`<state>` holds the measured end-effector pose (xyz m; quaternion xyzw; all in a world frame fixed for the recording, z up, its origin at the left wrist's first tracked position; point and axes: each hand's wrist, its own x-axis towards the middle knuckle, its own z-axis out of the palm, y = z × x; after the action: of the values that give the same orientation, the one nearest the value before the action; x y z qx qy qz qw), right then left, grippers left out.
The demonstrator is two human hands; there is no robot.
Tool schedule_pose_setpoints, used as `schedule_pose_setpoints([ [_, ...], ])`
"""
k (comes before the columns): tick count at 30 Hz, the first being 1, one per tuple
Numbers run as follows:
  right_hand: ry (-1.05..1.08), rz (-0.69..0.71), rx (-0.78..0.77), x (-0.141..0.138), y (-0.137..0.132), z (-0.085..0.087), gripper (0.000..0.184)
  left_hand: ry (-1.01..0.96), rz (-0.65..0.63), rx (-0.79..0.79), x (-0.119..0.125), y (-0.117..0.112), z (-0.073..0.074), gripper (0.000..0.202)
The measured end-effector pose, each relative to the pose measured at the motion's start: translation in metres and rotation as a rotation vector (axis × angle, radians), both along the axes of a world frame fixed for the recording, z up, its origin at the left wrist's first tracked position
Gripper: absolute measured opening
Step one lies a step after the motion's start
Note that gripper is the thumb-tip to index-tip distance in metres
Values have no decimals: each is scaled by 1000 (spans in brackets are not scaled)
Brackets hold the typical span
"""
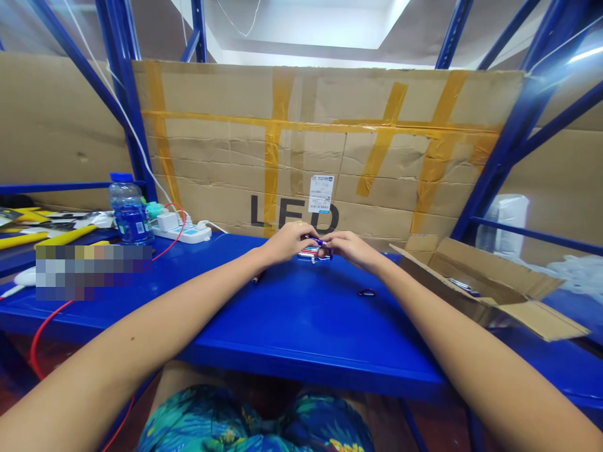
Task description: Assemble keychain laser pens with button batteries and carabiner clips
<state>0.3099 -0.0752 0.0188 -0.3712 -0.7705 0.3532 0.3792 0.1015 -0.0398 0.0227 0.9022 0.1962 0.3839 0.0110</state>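
My left hand (293, 241) and my right hand (351, 247) meet over the far middle of the blue table. Between their fingertips is a small shiny purple piece (321, 242), too small and too covered by fingers to name its kind. Just under the hands lies a bunch of thin, shiny coloured pieces (308, 252), red, silver and blue among them. Nearer to me, a small dark loop with a reddish rim, shaped like a carabiner (366, 292), lies alone on the table. Another small dark piece (257, 277) shows beside my left forearm.
An open cardboard box (506, 301) with some shiny pieces inside stands at right. At left are a blue-capped bottle (129, 213), a white power strip (186, 233), a red cable (44, 323) and yellow items (70, 236). A tall cardboard sheet (226, 163) closes the back between blue posts.
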Motion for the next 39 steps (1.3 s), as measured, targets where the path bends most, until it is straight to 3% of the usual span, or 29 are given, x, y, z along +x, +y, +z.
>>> schedule_pose_setpoints([
  [5, -42, -54, 11, -6, -10, 4, 18, 35, -29, 13, 1, -2, -1, 13],
  [9, -42, -121, 22, -10, -14, 6, 17, -9, -44, -78, 2, -4, -2, 16],
  [13, -16, -177, 33, -12, -13, 5, 16, -210, -81, -365, 5, -2, -1, 44],
  [17, 58, -230, 36, -12, -10, 3, 17, -493, -235, -772, 3, 4, 2, 74],
  [22, 20, -273, 57, -11, -10, 3, 22, -624, -345, -1030, -8, 10, 3, 83],
  [26, -38, -306, 71, -10, -10, 5, 27, -662, -405, -1099, -11, 11, 3, 84],
  [39, -124, -272, 118, -19, -18, 9, 26, -563, -380, -1088, -10, 9, 2, 84],
])
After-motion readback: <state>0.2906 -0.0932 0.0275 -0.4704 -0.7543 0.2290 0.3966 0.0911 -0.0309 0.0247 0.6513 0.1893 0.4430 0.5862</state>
